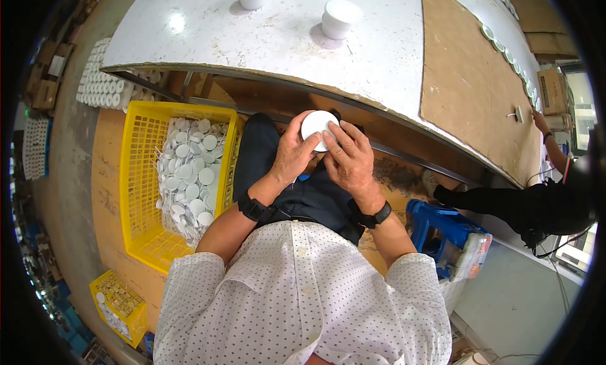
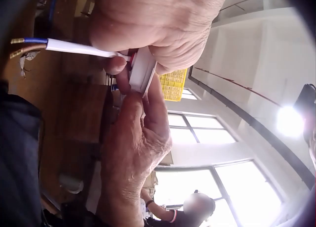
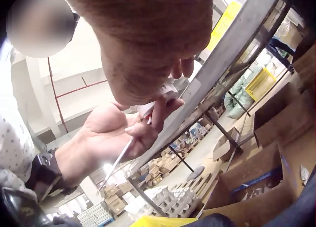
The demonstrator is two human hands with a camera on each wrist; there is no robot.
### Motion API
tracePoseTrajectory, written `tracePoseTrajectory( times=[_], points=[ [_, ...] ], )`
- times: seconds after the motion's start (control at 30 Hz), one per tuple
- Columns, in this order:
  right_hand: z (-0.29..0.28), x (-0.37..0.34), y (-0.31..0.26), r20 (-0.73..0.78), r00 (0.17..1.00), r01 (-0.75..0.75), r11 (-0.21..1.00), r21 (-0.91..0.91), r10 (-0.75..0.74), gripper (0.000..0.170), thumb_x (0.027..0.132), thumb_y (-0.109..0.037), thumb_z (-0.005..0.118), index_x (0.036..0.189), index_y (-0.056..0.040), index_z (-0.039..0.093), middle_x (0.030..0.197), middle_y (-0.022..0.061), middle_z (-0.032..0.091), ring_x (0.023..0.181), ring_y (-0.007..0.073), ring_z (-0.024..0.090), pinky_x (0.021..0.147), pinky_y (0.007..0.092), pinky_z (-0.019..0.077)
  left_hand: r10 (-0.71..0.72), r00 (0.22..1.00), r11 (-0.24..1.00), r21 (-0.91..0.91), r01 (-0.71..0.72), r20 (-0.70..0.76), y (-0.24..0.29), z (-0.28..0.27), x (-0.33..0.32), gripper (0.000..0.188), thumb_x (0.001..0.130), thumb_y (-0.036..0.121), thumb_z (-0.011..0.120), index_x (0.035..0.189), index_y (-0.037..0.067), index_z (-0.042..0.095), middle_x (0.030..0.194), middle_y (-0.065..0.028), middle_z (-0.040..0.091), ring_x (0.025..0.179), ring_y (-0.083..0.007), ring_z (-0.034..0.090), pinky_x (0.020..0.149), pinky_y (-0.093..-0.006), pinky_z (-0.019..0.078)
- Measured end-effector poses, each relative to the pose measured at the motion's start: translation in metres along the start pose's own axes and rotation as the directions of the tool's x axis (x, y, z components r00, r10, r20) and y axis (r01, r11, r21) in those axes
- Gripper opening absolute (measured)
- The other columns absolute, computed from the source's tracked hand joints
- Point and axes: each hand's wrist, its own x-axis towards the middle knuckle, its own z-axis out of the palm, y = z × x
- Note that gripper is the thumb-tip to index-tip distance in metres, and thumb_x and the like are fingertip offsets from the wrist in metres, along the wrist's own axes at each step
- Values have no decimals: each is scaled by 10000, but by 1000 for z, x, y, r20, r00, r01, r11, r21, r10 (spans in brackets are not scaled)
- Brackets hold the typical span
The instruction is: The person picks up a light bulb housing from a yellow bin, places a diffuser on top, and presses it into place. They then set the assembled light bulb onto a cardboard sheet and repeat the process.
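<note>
A round white disc-shaped fixture point(image 1: 317, 129), flat face up, is held between both hands above the lap. My left hand point(image 1: 292, 153) grips its left edge, thumb lying over the face. The right hand point(image 1: 350, 163) grips it from the right, fingertips on the face and edge. Edge-on in the left wrist view, the fixture point(image 2: 143, 71) shows a thin rim and a white cable point(image 2: 81, 48) running out of its underside. Bare blue and brown wire ends point(image 2: 29, 45) stick out of the cable. The right wrist view shows the cable point(image 3: 120, 160) hanging below the left hand point(image 3: 106, 138).
A yellow crate point(image 1: 140, 182) of similar white discs stands at my left, a smaller yellow crate point(image 1: 136, 314) behind it. Ahead, a white table point(image 1: 271, 43) bears two white tubs and brown cardboard point(image 1: 473, 81). Another person point(image 1: 543, 207) and a blue stool point(image 1: 442, 229) are at right.
</note>
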Motion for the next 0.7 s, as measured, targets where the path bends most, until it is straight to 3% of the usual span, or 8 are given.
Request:
tracePoseTrajectory(
  times=[0.1, 0.2, 0.27, 0.37, 0.47, 0.7],
  points=[
    [1, 0, 0, 2, 1000, 5, 1000, -15, -5, 426, 595, -30, 657, 1015, -91, 611, 1126, 54, 555, 989, 271, 518, 725, 340, 438, 4, 1000, 1000, 1, -4, -15, 2, 0, 0, 414, 835, 120, 521, 1212, 24, 381, 1008, -74, 525, 774, -74, 500, 551, -190, 426],
    [4, -2, 2, -4, 1000, 30, 999, -19, -30, 415, 605, -46, 671, 1014, -86, 616, 1127, 54, 561, 980, 262, 525, 715, 337, 434, 13, 999, 997, 80, -10, -32, -4, -3, 3, 394, 822, 94, 517, 1190, 16, 402, 1019, -87, 529, 817, -97, 519, 619, -213, 452],
    [5, -2, 3, -9, 999, 46, 999, -21, -46, 408, 611, -52, 675, 1014, -82, 619, 1123, 54, 566, 972, 257, 530, 714, 336, 435, 152, 986, 984, 106, -145, -65, -6, 0, 4, 374, 808, 72, 515, 1164, 5, 422, 1027, -104, 535, 883, -130, 533, 721, -246, 460],
    [4, -3, 4, -32, 997, 63, 998, -19, -63, 381, 627, -40, 660, 1005, -68, 626, 1098, 62, 582, 936, 243, 545, 714, 328, 438, 140, 987, 982, 141, -128, -78, -4, 3, 4, 368, 795, 60, 519, 1146, -6, 432, 1030, -114, 541, 938, -159, 533, 795, -274, 446],
    [1, -3, 5, -34, 996, 86, 996, -29, -87, 355, 634, -30, 649, 989, -48, 628, 1074, 75, 592, 902, 230, 554, 713, 318, 445, 155, 985, 964, 229, -136, -69, -1, 5, 4, 358, 789, 55, 514, 1133, -10, 440, 1022, -116, 544, 928, -161, 536, 784, -277, 451],
    [1, -12, 14, -43, 989, 140, 990, -28, -141, 343, 633, -29, 638, 976, -18, 623, 1065, 84, 594, 874, 222, 555, 703, 315, 459, 142, 989, 970, 205, -129, -48, -15, 7, 7, 352, 776, 52, 508, 1118, -10, 449, 1000, -125, 555, 914, -169, 543, 785, -283, 450]
  ],
)
